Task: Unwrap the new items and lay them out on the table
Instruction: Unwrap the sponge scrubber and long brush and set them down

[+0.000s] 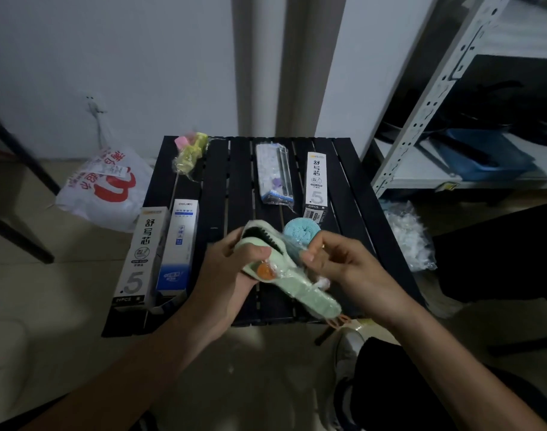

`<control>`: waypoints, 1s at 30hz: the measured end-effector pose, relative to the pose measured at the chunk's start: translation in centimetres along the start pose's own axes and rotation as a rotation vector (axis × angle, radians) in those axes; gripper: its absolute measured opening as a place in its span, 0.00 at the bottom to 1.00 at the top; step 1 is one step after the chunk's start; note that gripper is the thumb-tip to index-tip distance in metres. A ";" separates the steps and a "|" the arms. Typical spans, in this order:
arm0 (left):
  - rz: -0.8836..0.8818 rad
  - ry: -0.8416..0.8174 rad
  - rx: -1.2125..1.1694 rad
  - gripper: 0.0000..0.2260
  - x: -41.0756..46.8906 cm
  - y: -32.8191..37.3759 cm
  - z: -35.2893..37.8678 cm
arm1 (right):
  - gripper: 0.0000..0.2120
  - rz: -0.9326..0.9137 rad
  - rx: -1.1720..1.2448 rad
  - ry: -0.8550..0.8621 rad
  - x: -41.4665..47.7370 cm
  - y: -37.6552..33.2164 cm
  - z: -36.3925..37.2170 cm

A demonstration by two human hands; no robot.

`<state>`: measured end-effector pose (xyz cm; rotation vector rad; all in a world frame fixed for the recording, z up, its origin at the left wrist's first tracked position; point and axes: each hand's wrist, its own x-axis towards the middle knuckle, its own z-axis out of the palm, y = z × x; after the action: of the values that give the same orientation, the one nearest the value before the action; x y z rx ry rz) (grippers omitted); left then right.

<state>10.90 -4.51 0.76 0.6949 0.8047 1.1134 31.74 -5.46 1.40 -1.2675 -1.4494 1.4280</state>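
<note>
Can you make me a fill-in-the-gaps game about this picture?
1. The left hand and right hand hold a green ____.
2. The table is coloured ____.
3. The bag with red print lies on the ____.
4. The round fuzzy thing is ____.
Missing words: brush, black, floor, blue.

Near white box [144,256], left of the fingers [320,244]: 舒写芯 — ".5", "20PCS".
Blue-and-white box [179,244], nearer the fingers: "deli", 子弹头.
Far white box [316,181], beyond the fingers: 舒写芯, ".5", "20PCS".
Plastic bag [104,188], far left: large red characters — not legible.
</note>
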 end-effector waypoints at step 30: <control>-0.131 -0.019 0.408 0.24 -1.7 0.0 1.8 | 0.13 -0.023 -0.309 0.397 0.3 0.9 1.8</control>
<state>12.05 -6.30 2.07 0.9758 1.0596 0.8291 30.05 -5.74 0.26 -1.6113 -1.4322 0.8884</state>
